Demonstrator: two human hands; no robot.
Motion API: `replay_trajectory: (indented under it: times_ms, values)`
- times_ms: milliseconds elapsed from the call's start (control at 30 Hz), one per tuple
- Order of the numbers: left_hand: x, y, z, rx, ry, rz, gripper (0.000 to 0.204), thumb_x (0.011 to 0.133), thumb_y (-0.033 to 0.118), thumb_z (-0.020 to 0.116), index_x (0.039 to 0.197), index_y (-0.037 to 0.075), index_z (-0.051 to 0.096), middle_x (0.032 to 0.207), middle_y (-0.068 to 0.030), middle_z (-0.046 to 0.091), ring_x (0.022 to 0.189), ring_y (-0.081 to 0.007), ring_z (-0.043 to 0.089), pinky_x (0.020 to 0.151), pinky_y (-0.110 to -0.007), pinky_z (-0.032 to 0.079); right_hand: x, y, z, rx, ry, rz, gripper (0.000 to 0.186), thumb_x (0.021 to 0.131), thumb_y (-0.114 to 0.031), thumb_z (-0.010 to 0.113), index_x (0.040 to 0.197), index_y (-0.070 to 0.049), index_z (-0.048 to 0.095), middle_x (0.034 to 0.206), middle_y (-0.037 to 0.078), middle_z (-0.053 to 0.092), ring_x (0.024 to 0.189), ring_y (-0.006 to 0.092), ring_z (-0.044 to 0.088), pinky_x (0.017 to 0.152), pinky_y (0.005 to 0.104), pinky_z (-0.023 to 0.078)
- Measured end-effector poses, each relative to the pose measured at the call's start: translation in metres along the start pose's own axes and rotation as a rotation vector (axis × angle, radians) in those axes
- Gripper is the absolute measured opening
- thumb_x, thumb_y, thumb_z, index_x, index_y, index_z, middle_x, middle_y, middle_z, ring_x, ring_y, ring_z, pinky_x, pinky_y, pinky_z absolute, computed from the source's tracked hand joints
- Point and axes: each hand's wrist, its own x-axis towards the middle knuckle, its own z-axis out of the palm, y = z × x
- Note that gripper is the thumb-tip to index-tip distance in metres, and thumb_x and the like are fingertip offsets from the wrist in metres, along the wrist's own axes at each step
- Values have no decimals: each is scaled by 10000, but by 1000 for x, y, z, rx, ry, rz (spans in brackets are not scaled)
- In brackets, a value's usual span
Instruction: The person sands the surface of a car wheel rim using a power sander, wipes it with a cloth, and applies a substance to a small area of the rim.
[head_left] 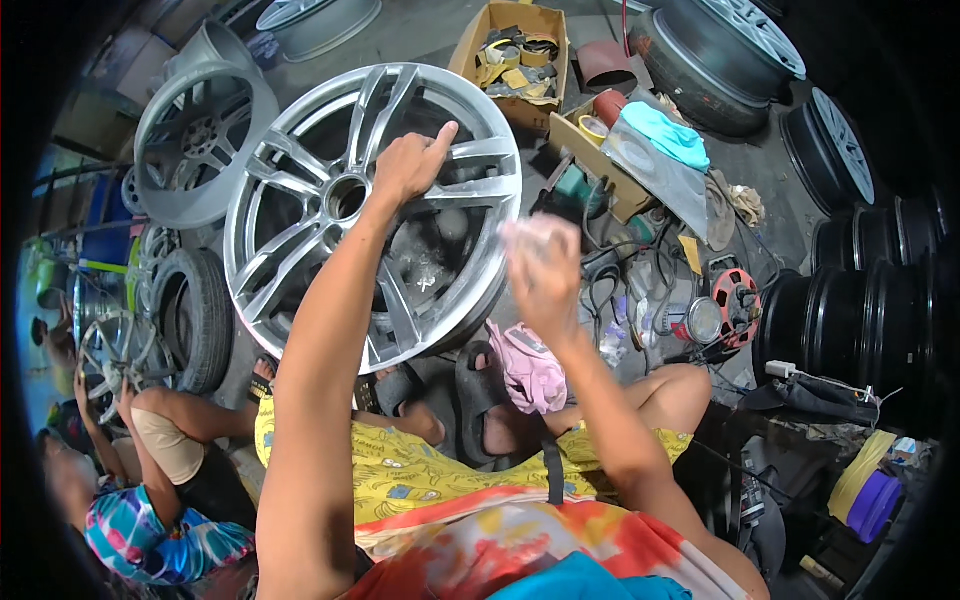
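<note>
A large silver alloy wheel (505,170) leans in front of me, its paired spokes spreading from a round centre hole. My left hand (408,165) is on the spokes right of the hub, its thumb sticking out toward the upper right; the other fingers curl over the spoke and are mostly hidden. Just off the wheel's right edge is my right hand (545,270), closed and smeared by motion. Something pale seems to be pinched in it, too blurred to name. Below that hand lies a pink cloth (528,368), near my sandalled feet.
Another wheel (150,150) and a tire (192,320) stand at left, where a co-worker (150,520) handles a wheel. A cardboard box (520,105) of tape rolls sits beyond. Right lie a turquoise cloth (665,135), cables, a red cord reel (737,308) and stacked black wheels (840,325).
</note>
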Motion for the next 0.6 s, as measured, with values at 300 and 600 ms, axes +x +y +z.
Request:
replay_trajectory:
  times_ms: [300,600]
  values:
    - [-1,-5,4,6,23,17,847,1004,738,398,1010,-5,803,975,-314,738,1044,-479,705,970,-509,508,-44,-37,9,30,-59,-36,233,900,-47,717,1125,-44,777,1196,100,727,1011,316,629,899,452,501]
    - [1,-5,0,1,27,21,806,1008,711,394,990,27,819,976,-289,753,1038,-465,712,969,-522,513,-77,-55,7,-31,-82,-160,185,876,-72,753,1058,-49,776,1186,95,754,872,264,609,777,392,498]
